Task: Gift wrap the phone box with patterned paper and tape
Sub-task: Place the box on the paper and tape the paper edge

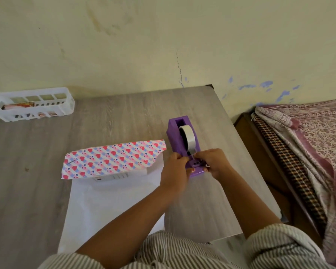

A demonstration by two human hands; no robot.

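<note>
A sheet of wrapping paper lies white side up on the wooden table. Its far edge is folded over, showing the heart pattern. The white phone box peeks out from under that fold. To the right stands a purple tape dispenser holding a white tape roll. My left hand grips the dispenser's near end. My right hand pinches the tape strip at the cutter.
A white plastic basket with rolled paper inside sits at the table's far left, against the wall. A bed with patterned cloth stands to the right of the table. The table's right edge runs close to the dispenser.
</note>
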